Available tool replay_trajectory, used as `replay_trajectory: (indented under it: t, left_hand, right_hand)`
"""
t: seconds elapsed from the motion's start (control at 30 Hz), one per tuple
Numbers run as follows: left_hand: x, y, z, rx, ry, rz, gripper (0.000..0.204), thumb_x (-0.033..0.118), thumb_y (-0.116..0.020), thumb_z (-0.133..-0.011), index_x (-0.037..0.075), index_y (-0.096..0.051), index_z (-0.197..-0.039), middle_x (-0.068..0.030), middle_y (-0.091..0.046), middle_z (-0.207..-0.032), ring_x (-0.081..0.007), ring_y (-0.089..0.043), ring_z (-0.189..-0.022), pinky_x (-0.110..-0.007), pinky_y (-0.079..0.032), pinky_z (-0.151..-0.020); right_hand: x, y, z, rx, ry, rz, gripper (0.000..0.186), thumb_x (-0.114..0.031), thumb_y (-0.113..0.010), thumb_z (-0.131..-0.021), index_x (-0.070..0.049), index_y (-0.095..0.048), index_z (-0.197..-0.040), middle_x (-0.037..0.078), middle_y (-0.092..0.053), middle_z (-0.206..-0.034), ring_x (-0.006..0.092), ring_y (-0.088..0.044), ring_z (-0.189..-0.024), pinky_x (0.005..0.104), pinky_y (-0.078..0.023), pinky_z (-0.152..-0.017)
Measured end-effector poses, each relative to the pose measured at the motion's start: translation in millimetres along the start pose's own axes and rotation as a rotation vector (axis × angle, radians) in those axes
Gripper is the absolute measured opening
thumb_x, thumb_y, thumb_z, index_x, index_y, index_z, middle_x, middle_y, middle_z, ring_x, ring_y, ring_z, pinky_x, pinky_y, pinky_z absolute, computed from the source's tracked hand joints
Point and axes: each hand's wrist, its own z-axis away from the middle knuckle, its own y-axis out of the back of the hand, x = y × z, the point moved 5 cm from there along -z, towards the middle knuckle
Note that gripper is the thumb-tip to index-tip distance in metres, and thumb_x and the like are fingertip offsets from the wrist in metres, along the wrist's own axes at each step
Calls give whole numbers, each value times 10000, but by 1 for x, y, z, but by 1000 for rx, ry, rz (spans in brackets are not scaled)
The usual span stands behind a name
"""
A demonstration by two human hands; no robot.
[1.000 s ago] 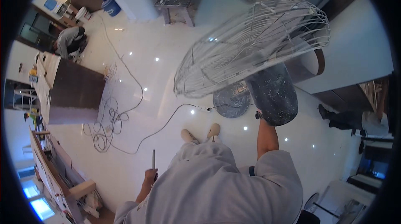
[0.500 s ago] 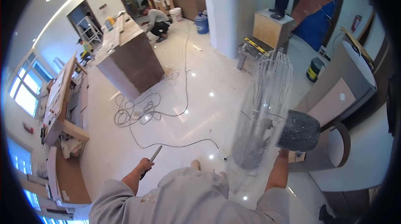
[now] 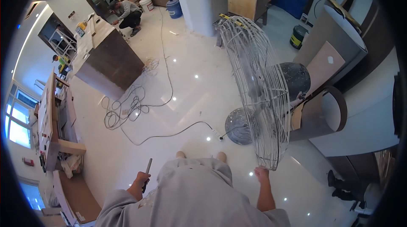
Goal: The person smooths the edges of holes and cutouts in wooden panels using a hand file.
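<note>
My left hand [image 3: 142, 179] is closed around a slim, straight tool with a grey upper part and a dark handle [image 3: 146, 183]; its exact kind is unclear. It points up, away from my body. To my right stands a large floor fan with a wire guard [image 3: 277, 112], turned nearly edge-on to me. Behind the guard is its paint-specked black motor housing [image 3: 295, 78], and its round dark base [image 3: 241, 126] rests on the floor. My right hand [image 3: 262, 173] grips the guard's near lower rim, its fingers partly hidden by the wires.
A power strip [image 3: 216, 134] lies by the fan base, its cable running to a tangled coil [image 3: 121, 112]. A brown counter [image 3: 112, 59] stands ahead left, with a crouching person [image 3: 127, 13] beyond. Someone stands on a wooden box [image 3: 247, 2]. Curved panels [image 3: 335, 57] line the right.
My right hand has moved from beside the motor housing down to the guard's near rim. The fan's guard has turned more edge-on. My view has swung right, and my left hand still holds the tool.
</note>
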Motion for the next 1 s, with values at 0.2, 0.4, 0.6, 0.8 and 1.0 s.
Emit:
replay_trajectory:
  t: [0.2, 0.4, 0.6, 0.8, 1.0]
  left_hand:
    - [38, -6, -61, -141, -117, 148, 181, 131, -656, -775, -24, -573, -730, -88, -535, -548, -178, -490, -422, -327, -395, -390]
    - [122, -7, -93, -310, -341, 202, 187, 165, -632, -802, -3, -552, -781, -67, -521, -575, -157, -478, -452, -305, -387, -397]
    - [61, 13, -159, -292, -466, 10, 204, 161, -628, -807, 6, -574, -685, -71, -520, -534, -177, -490, -426, -312, -392, -378]
    - [-77, -12, -265, -253, -604, -657, 299, 356, -526, -824, 94, -669, -799, -142, -653, -691, -293, -649, -673, -463, -465, -609]
    - [-71, -25, -265, -295, -598, -621, 310, 352, -540, -812, 72, -666, -770, -143, -646, -668, -285, -643, -635, -447, -468, -590]
  right_hand:
    - [-10, -98, 106, -51, -135, -542, 264, -238, -510, -914, -55, -506, -1104, 105, -586, -878, 194, -556, -723, 318, -466, -660]
    - [-46, -211, 112, -276, -21, -300, 227, -255, -508, -922, -68, -536, -1049, 72, -589, -804, 170, -559, -705, 296, -451, -616]
    - [-174, -294, 245, 72, 923, 147, 118, -154, -534, -906, -42, -567, -890, 42, -575, -724, 148, -537, -580, 253, -428, -558]
    - [-324, -312, 488, 1009, 2020, 830, 193, -96, -614, -793, -53, -591, -980, 107, -568, -992, 294, -521, -973, 454, -375, -870]
    - [-399, -275, 477, 1512, 1758, 1141, 329, -160, -640, -800, -85, -581, -1115, 101, -497, -1121, 286, -456, -1063, 460, -349, -912]
